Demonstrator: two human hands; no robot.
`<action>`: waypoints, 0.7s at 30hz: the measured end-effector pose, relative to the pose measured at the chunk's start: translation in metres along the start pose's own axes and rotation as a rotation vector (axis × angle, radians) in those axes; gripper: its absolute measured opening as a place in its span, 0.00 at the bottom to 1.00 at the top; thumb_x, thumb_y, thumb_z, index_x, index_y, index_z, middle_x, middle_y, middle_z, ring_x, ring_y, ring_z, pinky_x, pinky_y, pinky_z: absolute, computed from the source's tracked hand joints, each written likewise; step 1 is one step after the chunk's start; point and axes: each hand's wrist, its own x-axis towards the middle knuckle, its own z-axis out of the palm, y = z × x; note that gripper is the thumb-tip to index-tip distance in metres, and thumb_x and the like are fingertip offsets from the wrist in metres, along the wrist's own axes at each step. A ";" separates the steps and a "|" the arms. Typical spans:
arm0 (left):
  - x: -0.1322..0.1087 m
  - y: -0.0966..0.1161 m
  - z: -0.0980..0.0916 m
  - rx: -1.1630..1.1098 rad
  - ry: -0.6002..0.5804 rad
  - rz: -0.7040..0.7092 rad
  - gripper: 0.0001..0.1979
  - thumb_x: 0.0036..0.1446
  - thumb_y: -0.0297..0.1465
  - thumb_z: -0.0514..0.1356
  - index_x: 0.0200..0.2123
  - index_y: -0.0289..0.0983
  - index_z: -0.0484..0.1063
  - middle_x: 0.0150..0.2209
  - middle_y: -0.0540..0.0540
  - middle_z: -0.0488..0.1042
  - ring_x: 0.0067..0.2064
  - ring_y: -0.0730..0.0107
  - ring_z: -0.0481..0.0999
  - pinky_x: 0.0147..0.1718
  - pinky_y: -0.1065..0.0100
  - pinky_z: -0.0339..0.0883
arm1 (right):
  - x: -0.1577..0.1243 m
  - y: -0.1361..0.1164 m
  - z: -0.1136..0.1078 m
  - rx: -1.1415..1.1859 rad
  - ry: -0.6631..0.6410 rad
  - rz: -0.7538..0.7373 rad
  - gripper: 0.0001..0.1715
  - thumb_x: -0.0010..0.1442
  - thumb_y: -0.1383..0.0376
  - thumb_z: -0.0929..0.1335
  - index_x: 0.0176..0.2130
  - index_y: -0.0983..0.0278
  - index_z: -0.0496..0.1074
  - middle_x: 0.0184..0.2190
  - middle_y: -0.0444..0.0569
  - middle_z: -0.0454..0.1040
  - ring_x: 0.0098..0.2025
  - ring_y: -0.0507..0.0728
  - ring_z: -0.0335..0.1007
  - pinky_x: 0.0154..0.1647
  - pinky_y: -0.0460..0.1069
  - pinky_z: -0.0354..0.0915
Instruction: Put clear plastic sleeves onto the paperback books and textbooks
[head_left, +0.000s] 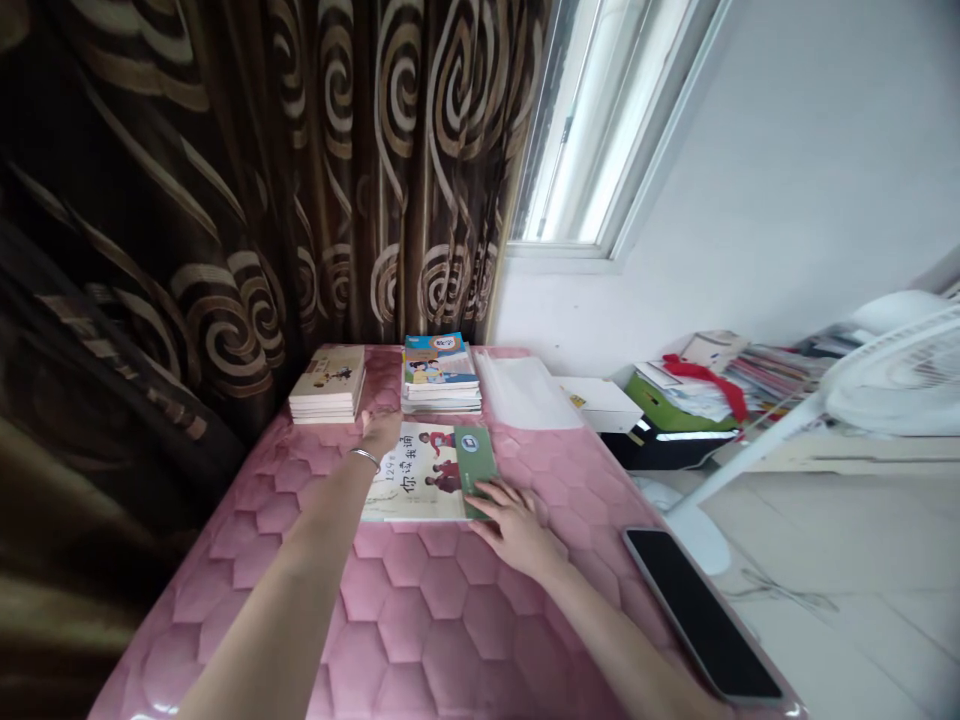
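A thin book (pixel 431 470) with a white and green cover lies flat on the pink quilted table cover (pixel 450 610). My left hand (pixel 381 428), a bracelet on its wrist, rests at the book's far left corner, fingers curled at its edge. My right hand (pixel 514 522) lies flat on the book's near right corner, fingers spread. Behind the book stand two stacks: a beige stack of books (pixel 328 384) on the left and a taller stack of colourful books (pixel 440 374) beside it.
A black phone (pixel 701 610) lies at the table's right edge. A clear plastic sleeve (pixel 525 390) lies at the back right. A dark patterned curtain (pixel 225 200) hangs behind. A white fan (pixel 885 385), boxes and piled papers (pixel 697 385) sit at right.
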 end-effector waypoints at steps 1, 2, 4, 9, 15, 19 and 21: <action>0.002 0.003 0.000 0.017 0.014 -0.011 0.19 0.60 0.37 0.57 0.52 0.35 0.66 0.51 0.42 0.69 0.47 0.62 0.72 0.44 0.55 0.70 | -0.001 0.001 0.001 -0.003 -0.010 -0.014 0.21 0.63 0.56 0.63 0.54 0.49 0.69 0.60 0.47 0.64 0.62 0.63 0.54 0.60 0.63 0.49; 0.004 0.005 -0.001 0.031 0.025 -0.023 0.18 0.60 0.36 0.58 0.51 0.35 0.67 0.50 0.41 0.69 0.48 0.61 0.72 0.45 0.54 0.69 | -0.002 0.003 0.002 -0.006 -0.019 -0.021 0.21 0.63 0.56 0.63 0.55 0.49 0.68 0.60 0.47 0.64 0.63 0.63 0.53 0.60 0.64 0.48; 0.008 0.009 -0.004 0.041 0.056 -0.028 0.13 0.60 0.29 0.57 0.48 0.33 0.70 0.48 0.38 0.71 0.50 0.57 0.71 0.49 0.52 0.65 | 0.000 0.007 0.005 -0.013 -0.028 -0.021 0.21 0.63 0.56 0.62 0.55 0.49 0.68 0.61 0.47 0.63 0.63 0.62 0.53 0.59 0.64 0.49; 0.012 0.012 -0.011 0.024 0.126 -0.038 0.21 0.50 0.16 0.53 0.46 0.35 0.73 0.46 0.36 0.74 0.52 0.54 0.68 0.53 0.49 0.53 | 0.014 0.016 0.010 -0.057 0.009 -0.004 0.21 0.63 0.59 0.62 0.55 0.49 0.68 0.61 0.48 0.63 0.63 0.63 0.54 0.58 0.65 0.51; 0.001 -0.010 0.012 0.032 0.056 -0.127 0.20 0.48 0.17 0.53 0.43 0.36 0.75 0.44 0.36 0.75 0.50 0.51 0.68 0.50 0.48 0.54 | 0.016 0.016 0.013 -0.020 0.028 -0.042 0.22 0.62 0.63 0.62 0.55 0.52 0.68 0.61 0.46 0.63 0.64 0.61 0.53 0.60 0.63 0.50; -0.004 -0.020 0.022 0.025 0.036 -0.127 0.21 0.49 0.17 0.52 0.43 0.38 0.75 0.46 0.37 0.74 0.52 0.50 0.67 0.50 0.47 0.54 | 0.012 0.016 0.015 -0.001 0.066 -0.069 0.23 0.61 0.63 0.62 0.55 0.53 0.68 0.61 0.47 0.63 0.63 0.61 0.54 0.60 0.61 0.52; -0.004 -0.019 0.021 0.014 0.048 -0.126 0.22 0.50 0.17 0.52 0.46 0.39 0.74 0.45 0.38 0.75 0.52 0.52 0.68 0.50 0.48 0.54 | 0.011 0.015 0.016 0.002 0.078 -0.064 0.23 0.61 0.63 0.62 0.54 0.53 0.69 0.60 0.47 0.64 0.63 0.61 0.55 0.60 0.61 0.53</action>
